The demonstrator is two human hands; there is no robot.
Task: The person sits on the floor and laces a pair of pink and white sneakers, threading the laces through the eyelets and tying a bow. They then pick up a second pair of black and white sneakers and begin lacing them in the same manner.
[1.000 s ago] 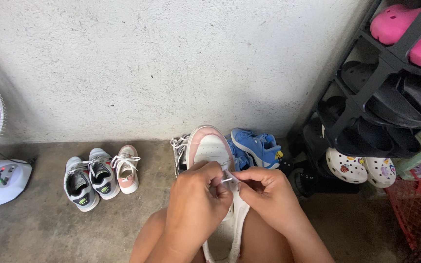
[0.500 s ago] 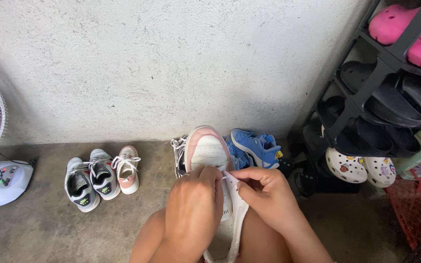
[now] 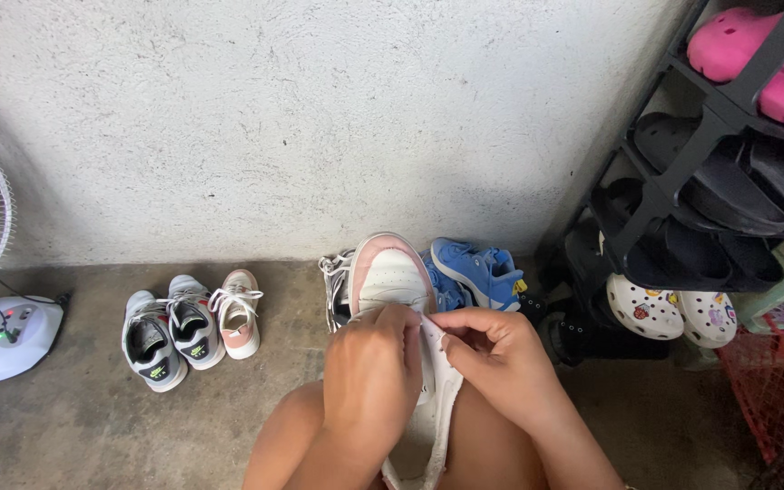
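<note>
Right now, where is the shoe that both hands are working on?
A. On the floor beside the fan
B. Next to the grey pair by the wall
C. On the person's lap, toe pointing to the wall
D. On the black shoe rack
C: the white and pink shoe lies between the bare knees, with the left hand and right hand pinching at its lace area, toe toward the wall.
</note>
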